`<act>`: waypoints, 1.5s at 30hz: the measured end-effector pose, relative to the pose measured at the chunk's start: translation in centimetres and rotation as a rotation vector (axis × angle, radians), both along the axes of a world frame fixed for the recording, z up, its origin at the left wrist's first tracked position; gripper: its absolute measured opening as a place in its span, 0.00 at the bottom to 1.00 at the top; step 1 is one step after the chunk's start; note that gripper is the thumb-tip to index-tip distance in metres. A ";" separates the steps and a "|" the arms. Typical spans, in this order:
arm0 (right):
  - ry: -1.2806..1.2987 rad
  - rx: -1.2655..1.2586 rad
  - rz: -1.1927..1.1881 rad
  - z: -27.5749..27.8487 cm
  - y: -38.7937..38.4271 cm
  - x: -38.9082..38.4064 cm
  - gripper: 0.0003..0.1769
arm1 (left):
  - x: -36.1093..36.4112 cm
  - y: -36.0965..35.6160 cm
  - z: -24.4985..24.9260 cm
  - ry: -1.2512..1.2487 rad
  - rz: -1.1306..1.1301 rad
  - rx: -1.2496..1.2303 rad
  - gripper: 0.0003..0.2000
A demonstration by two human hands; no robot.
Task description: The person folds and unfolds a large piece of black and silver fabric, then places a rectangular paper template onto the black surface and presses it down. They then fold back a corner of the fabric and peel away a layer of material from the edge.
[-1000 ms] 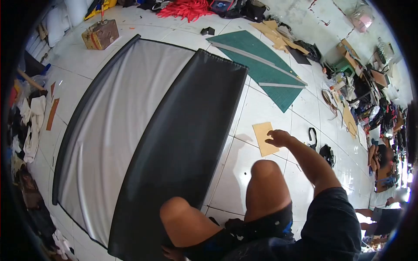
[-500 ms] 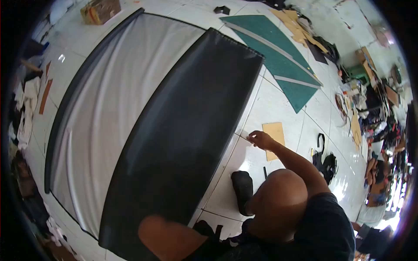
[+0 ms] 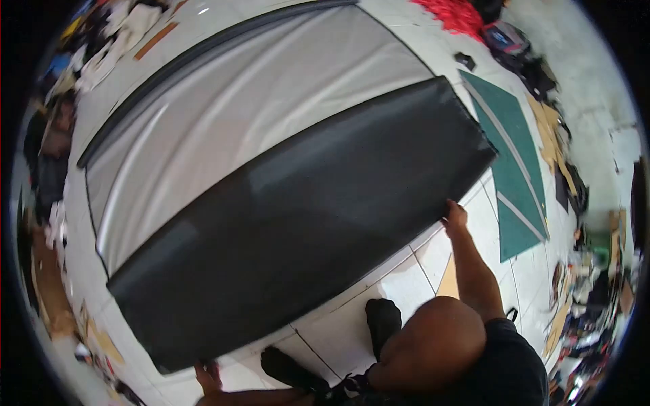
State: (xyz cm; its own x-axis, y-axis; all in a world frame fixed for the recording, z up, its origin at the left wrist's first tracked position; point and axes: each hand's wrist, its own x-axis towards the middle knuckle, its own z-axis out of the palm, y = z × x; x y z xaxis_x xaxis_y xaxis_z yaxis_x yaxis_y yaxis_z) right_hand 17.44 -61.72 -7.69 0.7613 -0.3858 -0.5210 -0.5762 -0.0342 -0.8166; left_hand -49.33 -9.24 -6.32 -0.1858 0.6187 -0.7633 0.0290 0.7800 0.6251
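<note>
A long black sheet lies slantwise on the tiled floor, overlapping a larger grey-white sheet behind it. My right hand is stretched out to the black sheet's right end, with the fingers closed on its near edge. My left hand is at the bottom of the view, with its fingers against the sheet's near edge by the left corner. Its grip is too small to make out. My knee and a black-socked foot are between the two arms.
A green cutting mat with metal rulers lies on the floor to the right. A brown cardboard piece sits beside my right arm. Red material, bags and scraps crowd the far right. Clothes and clutter line the left edge.
My view has swung left and tilted. My right hand moved from the cardboard piece to the black sheet's right edge and took hold. My left hand came into view at the sheet's near-left corner.
</note>
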 end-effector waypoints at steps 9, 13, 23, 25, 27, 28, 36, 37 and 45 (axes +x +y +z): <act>-0.045 0.126 0.034 -0.8 -4.1 4.7 0.13 | -0.6 1.9 -2.3 -0.140 0.237 0.185 0.07; -0.070 0.066 0.076 0.8 -3.9 3.6 0.13 | -2.0 1.7 -1.9 -0.044 0.259 0.225 0.09; 0.035 0.027 0.078 0.3 -11.0 -5.8 0.16 | -7.5 -1.4 -2.0 0.066 0.336 0.213 0.12; 0.003 0.037 0.069 0.3 -13.2 -7.4 0.15 | -8.2 -2.0 -1.3 0.076 0.324 0.206 0.11; -0.056 0.122 0.033 1.1 -15.2 -8.6 0.13 | -9.6 -2.6 -0.3 0.101 0.309 0.209 0.11; -0.105 0.214 0.001 1.9 -15.5 -8.7 0.13 | -10.3 -2.6 0.3 0.110 0.295 0.213 0.11; -0.466 0.234 0.225 17.2 -10.1 3.3 0.20 | -12.9 8.5 12.7 0.188 0.050 0.563 0.09; -0.539 0.225 0.383 18.5 -8.7 7.2 0.19 | -11.9 12.1 14.2 0.146 0.002 0.624 0.09; -0.731 0.021 0.844 20.4 19.3 20.1 0.27 | 19.4 26.4 21.3 -0.227 -0.209 0.915 0.29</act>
